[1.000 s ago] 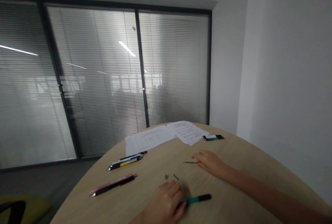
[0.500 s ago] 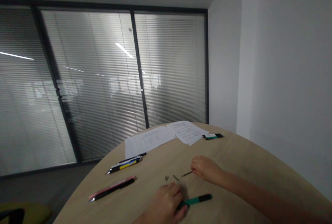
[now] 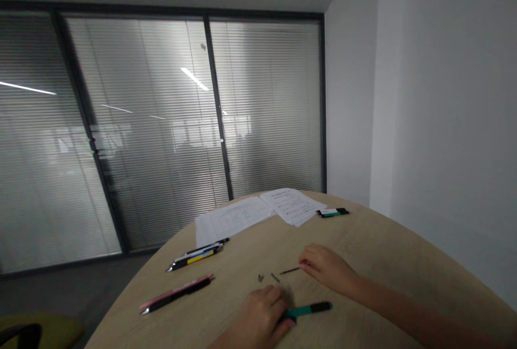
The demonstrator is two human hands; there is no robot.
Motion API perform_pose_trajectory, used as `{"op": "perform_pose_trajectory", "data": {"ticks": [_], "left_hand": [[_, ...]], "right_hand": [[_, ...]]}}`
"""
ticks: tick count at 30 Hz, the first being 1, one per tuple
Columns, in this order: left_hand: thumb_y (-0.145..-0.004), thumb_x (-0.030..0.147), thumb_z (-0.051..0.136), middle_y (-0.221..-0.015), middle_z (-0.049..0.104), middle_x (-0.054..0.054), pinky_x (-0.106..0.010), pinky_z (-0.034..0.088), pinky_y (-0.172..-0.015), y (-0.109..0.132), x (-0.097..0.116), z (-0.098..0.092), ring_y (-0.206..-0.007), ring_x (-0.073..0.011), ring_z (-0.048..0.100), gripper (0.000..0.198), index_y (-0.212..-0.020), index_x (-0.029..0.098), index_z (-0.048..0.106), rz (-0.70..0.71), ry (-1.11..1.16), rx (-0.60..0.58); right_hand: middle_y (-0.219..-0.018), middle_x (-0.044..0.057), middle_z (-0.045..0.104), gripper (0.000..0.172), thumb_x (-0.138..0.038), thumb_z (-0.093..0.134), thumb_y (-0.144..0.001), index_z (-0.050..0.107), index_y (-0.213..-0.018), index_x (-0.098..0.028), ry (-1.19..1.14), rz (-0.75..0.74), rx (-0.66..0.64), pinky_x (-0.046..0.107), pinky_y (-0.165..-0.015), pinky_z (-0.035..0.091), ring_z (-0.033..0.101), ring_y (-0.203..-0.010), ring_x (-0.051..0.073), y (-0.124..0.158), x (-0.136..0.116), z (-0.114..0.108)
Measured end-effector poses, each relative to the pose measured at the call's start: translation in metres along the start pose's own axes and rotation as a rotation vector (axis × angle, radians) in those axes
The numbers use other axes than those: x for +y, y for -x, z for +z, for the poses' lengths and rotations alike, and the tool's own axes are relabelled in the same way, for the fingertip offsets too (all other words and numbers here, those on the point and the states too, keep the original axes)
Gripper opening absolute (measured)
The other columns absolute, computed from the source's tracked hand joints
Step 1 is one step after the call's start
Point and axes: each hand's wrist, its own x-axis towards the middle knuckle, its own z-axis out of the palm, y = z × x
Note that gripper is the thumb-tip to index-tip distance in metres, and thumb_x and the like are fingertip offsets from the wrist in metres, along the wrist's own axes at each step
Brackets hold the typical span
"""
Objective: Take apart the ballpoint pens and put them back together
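My left hand [image 3: 262, 314] rests low on the table, its fingers closed around one end of a green and black pen barrel [image 3: 309, 310]. The barrel's dark end sticks out to the right. Above it, my right hand [image 3: 325, 266] pinches a thin dark pen refill [image 3: 289, 271], whose tip points left. Between the hands and just beyond my left fingers lie a small spring-like piece [image 3: 275, 277] and a small dark pen part [image 3: 260, 278], too small to make out exactly.
Two pens, one pink [image 3: 176, 291] and one black, lie at the left. Several more pens [image 3: 196, 257] lie behind them. Printed sheets [image 3: 234, 218] cover the table's far edge, with green and black pens [image 3: 333, 212] beside them. The round wooden table [image 3: 371, 252] stands near a wall and glass panels.
The refill in my right fingers has shifted slightly left and lies a little flatter. My left hand stays on the green barrel.
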Motion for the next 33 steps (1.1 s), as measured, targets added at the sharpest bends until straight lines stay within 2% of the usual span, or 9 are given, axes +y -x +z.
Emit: {"op": "perform_pose_trajectory", "data": {"ticks": [3, 9, 16, 24, 29, 33], "left_hand": [[-0.077, 0.028, 0.054, -0.073, 0.059, -0.001, -0.022, 0.042, -0.057, 0.001, -0.003, 0.001, -0.066, -0.0149, 0.055, 0.009, -0.076, 0.019, 0.054, -0.052, 0.027, 0.043], [-0.080, 0.025, 0.049, -0.073, 0.058, -0.002, -0.023, 0.043, -0.056, 0.001, -0.008, 0.005, -0.065, -0.0154, 0.056, 0.009, -0.077, 0.019, 0.054, -0.113, 0.054, 0.173], [-0.078, 0.020, 0.050, -0.073, 0.058, -0.003, -0.024, 0.044, -0.056, -0.001, -0.010, 0.004, -0.065, -0.0157, 0.056, 0.003, -0.079, 0.018, 0.052, -0.178, 0.143, 0.163], [-0.078, 0.018, 0.049, -0.071, 0.058, -0.002, -0.023, 0.044, -0.056, -0.001, -0.014, 0.000, -0.064, -0.0151, 0.056, 0.005, -0.075, 0.019, 0.053, -0.324, 0.291, 0.208], [-0.077, 0.021, 0.050, -0.071, 0.059, -0.002, -0.024, 0.044, -0.059, -0.001, -0.018, 0.002, -0.065, -0.0150, 0.055, 0.006, -0.073, 0.019, 0.054, -0.431, 0.390, 0.210], [-0.076, 0.025, 0.050, -0.071, 0.060, -0.001, -0.024, 0.044, -0.059, -0.001, -0.022, 0.005, -0.064, -0.0151, 0.055, 0.008, -0.073, 0.020, 0.055, -0.499, 0.456, 0.209]], "right_hand": [[-0.078, 0.004, 0.059, 0.024, -0.026, 0.038, -0.085, 0.059, -0.079, -0.018, -0.080, 0.004, -0.040, 0.025, -0.068, 0.039, 0.053, -0.076, 0.015, 0.018, -0.001, -0.002], [-0.089, 0.004, 0.061, 0.022, -0.029, 0.038, -0.085, 0.058, -0.091, -0.021, -0.244, -0.010, -0.053, 0.025, -0.075, 0.038, 0.053, -0.084, 0.016, 0.034, 0.001, 0.005], [-0.075, 0.002, 0.057, 0.015, -0.031, 0.048, -0.079, 0.057, -0.076, -0.020, -0.304, 0.061, -0.021, 0.024, -0.065, 0.038, 0.051, -0.071, 0.015, 0.034, 0.011, 0.017], [-0.064, -0.001, 0.050, 0.018, -0.036, 0.048, -0.074, 0.053, -0.073, -0.019, -0.724, 0.194, 0.133, 0.024, -0.057, 0.037, 0.048, -0.062, 0.014, 0.030, 0.017, 0.013], [-0.058, -0.003, 0.047, 0.023, -0.042, 0.049, -0.070, 0.050, -0.073, -0.020, -0.968, 0.367, 0.248, 0.024, -0.049, 0.035, 0.046, -0.052, 0.012, 0.023, 0.024, 0.012], [-0.061, -0.002, 0.050, 0.020, -0.040, 0.049, -0.068, 0.049, -0.074, -0.020, -1.031, 0.512, 0.366, 0.024, -0.047, 0.035, 0.047, -0.050, 0.012, 0.018, 0.031, 0.015]]}}
